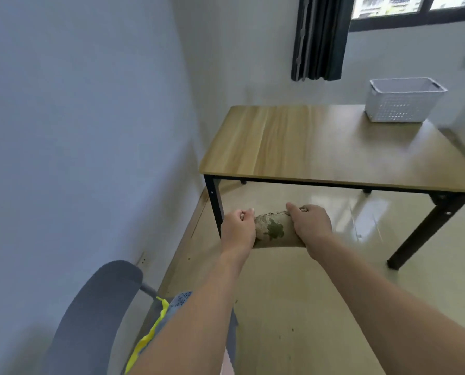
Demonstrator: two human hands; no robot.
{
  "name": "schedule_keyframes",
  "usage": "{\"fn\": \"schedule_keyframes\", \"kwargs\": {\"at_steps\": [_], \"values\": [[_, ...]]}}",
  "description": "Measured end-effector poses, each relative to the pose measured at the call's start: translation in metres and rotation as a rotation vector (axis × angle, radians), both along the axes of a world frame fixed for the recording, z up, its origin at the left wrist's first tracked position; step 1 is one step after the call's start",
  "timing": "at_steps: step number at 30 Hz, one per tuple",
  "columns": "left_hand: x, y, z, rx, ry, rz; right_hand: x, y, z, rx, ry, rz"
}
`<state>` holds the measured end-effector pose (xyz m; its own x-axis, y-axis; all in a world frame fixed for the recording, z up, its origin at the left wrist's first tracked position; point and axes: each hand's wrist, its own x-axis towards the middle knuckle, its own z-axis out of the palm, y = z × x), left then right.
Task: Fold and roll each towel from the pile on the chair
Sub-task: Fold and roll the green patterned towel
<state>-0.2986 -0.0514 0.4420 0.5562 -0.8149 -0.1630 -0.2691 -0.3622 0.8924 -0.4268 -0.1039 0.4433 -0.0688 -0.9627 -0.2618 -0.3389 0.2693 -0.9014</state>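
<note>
- my left hand [238, 228] grips the left end of the rolled towel [276, 230], fingers curled round it, knuckles up.
- my right hand [311, 223] grips the right end of the same roll, fingers wrapped over its top.
- the rolled towel is beige with a green leaf print and hangs between my two hands in the air, out in front of me, above the floor and lower in view than the near edge of the table [320, 147].
- the table has a light wood top and black legs; it stands against the wall, beyond my hands.
- a white perforated basket [404, 102] sits on the far right part of the table top, well apart from the roll.
- the grey chair [96, 307] is at lower left, beside my left forearm.
- a pile of towels [169, 307] lies on the chair, mostly hidden by my arm; a yellow edge and a blue patterned bit show.
- a dark curtain [320, 36] hangs by the window behind the table.
</note>
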Motion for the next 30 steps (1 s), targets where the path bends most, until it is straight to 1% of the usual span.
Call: {"fn": "schedule_keyframes", "kwargs": {"at_steps": [2, 5, 9, 14, 20, 23, 26, 30], "values": [[-0.023, 0.006, 0.045, 0.006, 0.039, -0.058, -0.028, 0.009, 0.046, -0.004, 0.021, -0.024], [-0.055, 0.011, 0.08, -0.022, 0.057, -0.088, -0.065, 0.018, 0.085, 0.001, 0.021, -0.056], [-0.086, 0.003, 0.092, -0.052, 0.028, -0.123, -0.101, 0.004, 0.096, 0.012, -0.041, -0.039], [-0.105, -0.032, 0.097, -0.064, 0.091, -0.154, -0.129, -0.045, 0.1, 0.101, -0.128, 0.023], [-0.128, -0.118, 0.103, -0.149, 0.082, -0.139, -0.147, -0.149, 0.103, 0.09, -0.152, 0.086], [-0.141, -0.172, 0.101, -0.164, 0.145, -0.187, -0.164, -0.207, 0.097, 0.093, -0.116, 0.094], [-0.163, -0.231, 0.099, -0.158, 0.209, -0.247, -0.191, -0.262, 0.099, 0.108, -0.092, 0.085], [-0.211, -0.304, 0.091, -0.152, 0.225, -0.263, -0.244, -0.322, 0.097, 0.144, -0.128, 0.072]]}}
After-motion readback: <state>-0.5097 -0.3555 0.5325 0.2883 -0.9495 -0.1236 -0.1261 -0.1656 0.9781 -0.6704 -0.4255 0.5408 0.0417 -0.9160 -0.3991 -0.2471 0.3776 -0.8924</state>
